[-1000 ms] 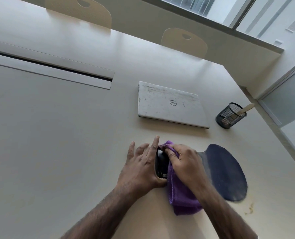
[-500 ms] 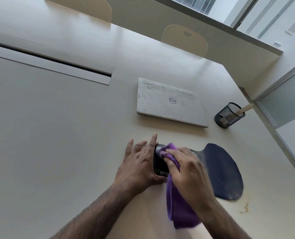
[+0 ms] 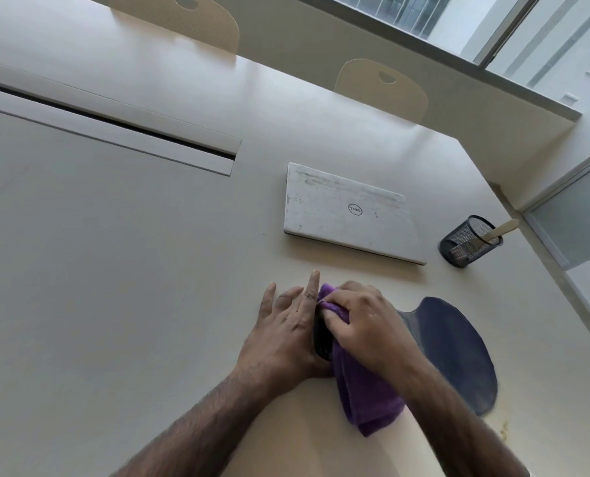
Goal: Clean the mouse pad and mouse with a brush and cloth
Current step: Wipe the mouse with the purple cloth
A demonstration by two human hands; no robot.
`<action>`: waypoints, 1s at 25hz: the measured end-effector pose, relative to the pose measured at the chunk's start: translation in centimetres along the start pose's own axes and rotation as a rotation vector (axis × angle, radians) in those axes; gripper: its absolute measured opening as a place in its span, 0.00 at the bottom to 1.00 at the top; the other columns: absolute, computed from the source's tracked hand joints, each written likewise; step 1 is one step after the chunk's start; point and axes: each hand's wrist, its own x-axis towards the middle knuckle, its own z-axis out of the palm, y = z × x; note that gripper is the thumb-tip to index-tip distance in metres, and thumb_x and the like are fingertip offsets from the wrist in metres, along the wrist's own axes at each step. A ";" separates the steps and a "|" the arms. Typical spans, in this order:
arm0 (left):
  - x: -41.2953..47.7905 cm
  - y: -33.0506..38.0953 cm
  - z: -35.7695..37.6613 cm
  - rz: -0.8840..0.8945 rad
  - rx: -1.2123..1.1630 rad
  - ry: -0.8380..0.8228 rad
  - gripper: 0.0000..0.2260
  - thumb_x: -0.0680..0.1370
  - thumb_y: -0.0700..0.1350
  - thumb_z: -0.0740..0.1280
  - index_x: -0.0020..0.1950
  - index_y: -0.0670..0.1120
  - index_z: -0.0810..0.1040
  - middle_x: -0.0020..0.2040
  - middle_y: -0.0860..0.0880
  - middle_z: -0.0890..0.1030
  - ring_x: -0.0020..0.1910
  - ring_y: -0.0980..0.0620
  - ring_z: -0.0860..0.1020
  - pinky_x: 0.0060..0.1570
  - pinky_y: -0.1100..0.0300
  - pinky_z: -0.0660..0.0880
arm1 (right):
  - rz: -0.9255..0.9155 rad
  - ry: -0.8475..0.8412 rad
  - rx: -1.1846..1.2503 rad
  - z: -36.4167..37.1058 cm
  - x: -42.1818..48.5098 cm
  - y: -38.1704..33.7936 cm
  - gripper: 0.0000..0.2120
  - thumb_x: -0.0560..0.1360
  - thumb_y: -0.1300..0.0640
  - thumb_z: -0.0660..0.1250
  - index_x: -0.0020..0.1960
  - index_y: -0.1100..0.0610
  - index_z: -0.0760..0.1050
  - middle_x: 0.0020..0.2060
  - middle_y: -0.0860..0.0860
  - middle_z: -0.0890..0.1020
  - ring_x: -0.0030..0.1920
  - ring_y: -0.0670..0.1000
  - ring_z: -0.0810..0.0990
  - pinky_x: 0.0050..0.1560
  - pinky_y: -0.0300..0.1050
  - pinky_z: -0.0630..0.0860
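A black mouse (image 3: 322,342) sits on the table between my two hands, mostly hidden. My left hand (image 3: 283,333) presses against its left side with fingers stretched flat, steadying it. My right hand (image 3: 366,325) is closed on a purple cloth (image 3: 366,394) and holds it down over the top of the mouse; the cloth's loose end hangs toward me. The dark blue mouse pad (image 3: 455,352) lies just right of my right hand. The brush (image 3: 496,230) stands in a black mesh cup (image 3: 467,242) at the far right, its pale handle sticking out.
A closed white laptop (image 3: 348,215) lies beyond my hands. A long cable slot (image 3: 114,125) runs across the table at the left. Two pale chairs (image 3: 383,87) stand at the far edge. The table's right edge is near the mesh cup.
My right hand with the cloth has slid forward over the mouse, toward its far end. My left hand has stayed against the mouse's side.
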 end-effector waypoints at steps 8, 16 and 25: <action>-0.2 0.3 0.0 -0.024 -0.010 0.041 0.62 0.68 0.75 0.67 0.79 0.50 0.25 0.82 0.53 0.47 0.81 0.55 0.39 0.79 0.48 0.34 | 0.088 -0.124 -0.050 0.4 2.8 -0.3 0.12 0.79 0.52 0.61 0.41 0.55 0.78 0.43 0.51 0.75 0.45 0.53 0.73 0.48 0.45 0.69; -0.3 0.3 -0.4 0.005 -0.015 0.005 0.59 0.70 0.73 0.67 0.77 0.56 0.23 0.83 0.58 0.52 0.81 0.55 0.37 0.78 0.47 0.34 | 0.066 -0.076 -0.099 1.2 2.7 -0.3 0.14 0.81 0.51 0.61 0.50 0.60 0.81 0.44 0.50 0.71 0.48 0.52 0.71 0.49 0.43 0.67; -0.6 0.2 0.0 0.009 -0.035 0.073 0.56 0.72 0.69 0.69 0.80 0.56 0.28 0.79 0.57 0.65 0.82 0.53 0.47 0.79 0.46 0.36 | 0.065 0.016 -0.077 1.6 2.2 0.0 0.14 0.82 0.52 0.62 0.51 0.61 0.80 0.46 0.54 0.77 0.53 0.54 0.75 0.52 0.46 0.74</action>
